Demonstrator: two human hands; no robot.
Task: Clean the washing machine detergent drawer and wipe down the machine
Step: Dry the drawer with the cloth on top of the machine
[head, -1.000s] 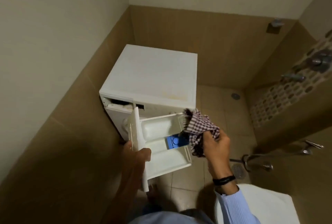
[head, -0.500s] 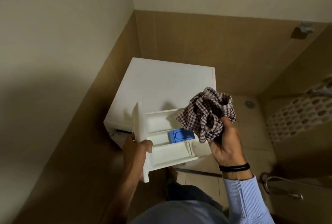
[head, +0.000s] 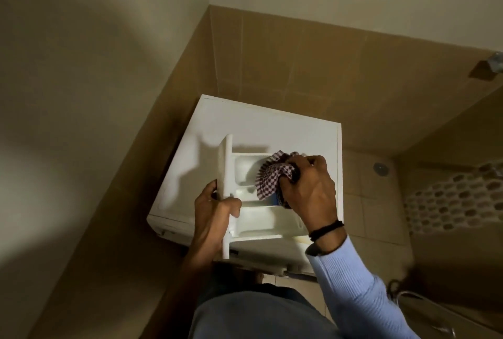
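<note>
Head view: left fingers [head: 208, 194] curled round drawer [head: 261, 220] front panel; right fingers [head: 313, 164] pinch checked cloth [head: 268, 180], bunched inside drawer.

Dim corner here: cream upper wall [head: 109, 39] over tan wall tiles [head: 272, 61], beige floor tiles [head: 359, 183], a pebble mosaic strip [head: 449, 202] at right

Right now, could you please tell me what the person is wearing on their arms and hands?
A light blue ribbed sleeve covers the right forearm, with a black band at the wrist. The left forearm shows no sleeve. The left hand and right hand wear no gloves.
</note>
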